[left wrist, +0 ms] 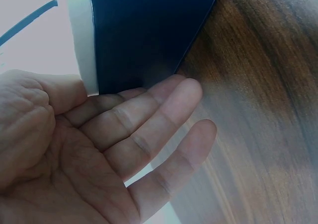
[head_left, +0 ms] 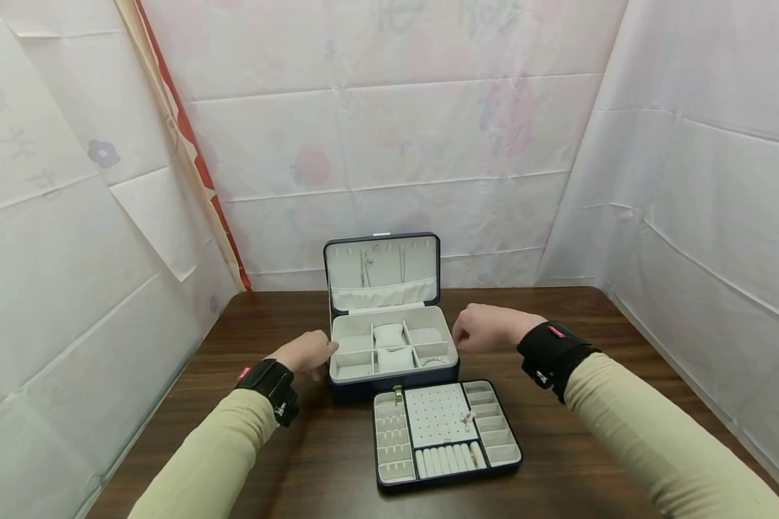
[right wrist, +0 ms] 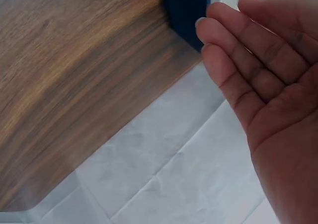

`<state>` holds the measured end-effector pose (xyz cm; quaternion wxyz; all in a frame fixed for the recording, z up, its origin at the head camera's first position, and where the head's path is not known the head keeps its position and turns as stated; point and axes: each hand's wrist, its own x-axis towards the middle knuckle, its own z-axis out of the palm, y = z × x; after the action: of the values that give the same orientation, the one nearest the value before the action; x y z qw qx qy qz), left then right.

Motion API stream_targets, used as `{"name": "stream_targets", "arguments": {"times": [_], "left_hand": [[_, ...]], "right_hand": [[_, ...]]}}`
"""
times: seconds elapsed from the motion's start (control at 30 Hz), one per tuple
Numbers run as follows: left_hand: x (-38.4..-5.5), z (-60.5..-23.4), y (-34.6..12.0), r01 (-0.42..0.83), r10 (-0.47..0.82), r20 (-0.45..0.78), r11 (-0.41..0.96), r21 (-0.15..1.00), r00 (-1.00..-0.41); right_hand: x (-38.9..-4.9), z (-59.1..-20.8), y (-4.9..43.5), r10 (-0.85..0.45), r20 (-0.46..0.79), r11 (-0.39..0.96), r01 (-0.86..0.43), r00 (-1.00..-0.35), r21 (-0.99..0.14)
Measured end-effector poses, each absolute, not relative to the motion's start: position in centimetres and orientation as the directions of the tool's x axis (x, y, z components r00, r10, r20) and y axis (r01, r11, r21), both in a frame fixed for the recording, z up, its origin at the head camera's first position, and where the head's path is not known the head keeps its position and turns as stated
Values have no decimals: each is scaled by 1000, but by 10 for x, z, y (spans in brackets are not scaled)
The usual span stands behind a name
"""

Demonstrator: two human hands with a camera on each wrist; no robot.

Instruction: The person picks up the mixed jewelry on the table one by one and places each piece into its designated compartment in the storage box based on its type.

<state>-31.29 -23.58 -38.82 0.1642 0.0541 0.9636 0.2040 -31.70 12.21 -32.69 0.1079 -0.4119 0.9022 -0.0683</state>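
An open jewelry box (head_left: 394,382), dark blue outside with a pale lining, stands on the table with its lid (head_left: 386,263) raised. At its left side wall, my left hand (head_left: 306,353) grips the rim, thumb at the top and fingers against the dark outer face (left wrist: 144,35). My right hand (head_left: 493,328) holds the opposite side, its fingers (right wrist: 218,65) bent by the blue wall (right wrist: 186,10). Two pale cushions (head_left: 389,336) and a bracelet (head_left: 433,360) lie in the compartments. Before the box lies a tray (head_left: 441,414) with ring rolls and small slots.
The wooden table (head_left: 285,461) ends near white sheeting (head_left: 389,144) at the back and both sides. Thin necklaces (head_left: 366,268) hang inside the lid. On the tray are earrings (head_left: 468,418) and a ring (head_left: 473,457).
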Motion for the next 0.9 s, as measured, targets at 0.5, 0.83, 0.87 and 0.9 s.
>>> {"name": "stream_targets", "arguments": {"times": [0.5,0.83,0.87,0.9], "left_hand": [[-313,-392,-239,66,191,-245,895,441,-951],[-291,-382,-246,69,209,-262,886,459,-942],[-287,-381,-245,66,203,-263,891,448,-943],[-284,-379,-244,63,197,-266,896,440,-944]], "right_hand": [[-315,-344,158,-691,-216,723,-658,-690,-209],[-305,-369,173,-614,-281,787,-544,-737,-292],[-303,-372,174,-603,-293,794,-523,-742,-309],[-302,-375,175,-591,-304,801,-502,-747,-325]]}}
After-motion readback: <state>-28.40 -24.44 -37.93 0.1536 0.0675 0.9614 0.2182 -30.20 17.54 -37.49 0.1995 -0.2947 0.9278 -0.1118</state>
